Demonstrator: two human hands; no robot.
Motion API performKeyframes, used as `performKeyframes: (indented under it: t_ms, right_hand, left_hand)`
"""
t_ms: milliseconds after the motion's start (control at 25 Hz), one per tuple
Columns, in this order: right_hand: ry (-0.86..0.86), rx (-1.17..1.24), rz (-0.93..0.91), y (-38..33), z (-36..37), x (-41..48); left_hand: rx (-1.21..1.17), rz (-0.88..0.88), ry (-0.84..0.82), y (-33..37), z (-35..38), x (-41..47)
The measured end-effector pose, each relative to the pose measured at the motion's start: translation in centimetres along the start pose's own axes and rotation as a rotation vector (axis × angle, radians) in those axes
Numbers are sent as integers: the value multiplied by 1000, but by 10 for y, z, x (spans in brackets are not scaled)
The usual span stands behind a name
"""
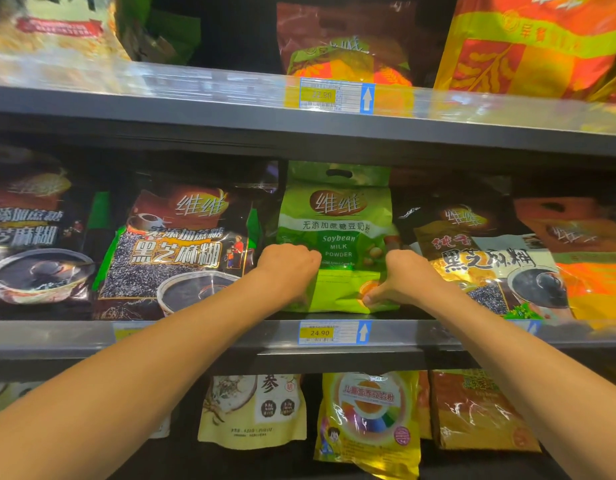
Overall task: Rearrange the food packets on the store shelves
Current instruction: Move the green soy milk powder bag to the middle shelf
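We recorded two bare forearms reaching up and forward from the bottom corners of the view. Beneath them, on the lowest level, stood a cream packet (251,410), a yellow children's soy milk powder packet (369,420) and a brown-and-gold packet (479,410), all upright and side by side.

At the middle shelf (195,332) we found a price label (334,332) reading 24.90 on the front rail, directly below the hands. The left hand (289,268) was curled round the left edge of the green soybean milk powder packet (336,223), knuckles toward the camera. The right hand (400,278) gripped the packet's right edge, its thumb pressed on the lower front and its fingers hidden behind. The packet stood upright at the front of the middle shelf, its base on the shelf board.

To its left, touching or nearly so, stood a dark black sesame paste packet (175,251), with another, blurred, (33,237) beyond it. To its right we noted a black sesame packet (479,258) with a pale lower panel, then an orange packet (583,258).

Farther up, the upper shelf (161,98) carried a label (336,95) reading 22.90. Behind it stood a brown-and-orange packet (344,39) and a large orange-yellow packet (535,43). Packets at upper left were too blurred to identify.
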State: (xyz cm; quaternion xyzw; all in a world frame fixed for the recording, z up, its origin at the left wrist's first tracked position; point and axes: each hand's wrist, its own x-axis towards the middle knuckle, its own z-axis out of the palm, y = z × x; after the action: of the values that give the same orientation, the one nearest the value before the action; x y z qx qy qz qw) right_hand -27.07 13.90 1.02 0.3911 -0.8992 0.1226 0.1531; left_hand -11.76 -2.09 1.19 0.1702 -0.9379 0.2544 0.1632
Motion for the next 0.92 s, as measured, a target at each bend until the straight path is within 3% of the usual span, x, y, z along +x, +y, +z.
performKeyframes:
  t_ms: [400,560,920]
  right_hand:
    - [39,81,-9,5,1,-13]
    - [143,147,-67,8,-1,-22]
    - [327,148,-221,7,-6,-38]
  left_hand:
    - [-93,-5,-7,0,-2,-12]
    - [-82,-3,8,-8,-7,-17]
    - [-28,3,383,-12,-13,-43]
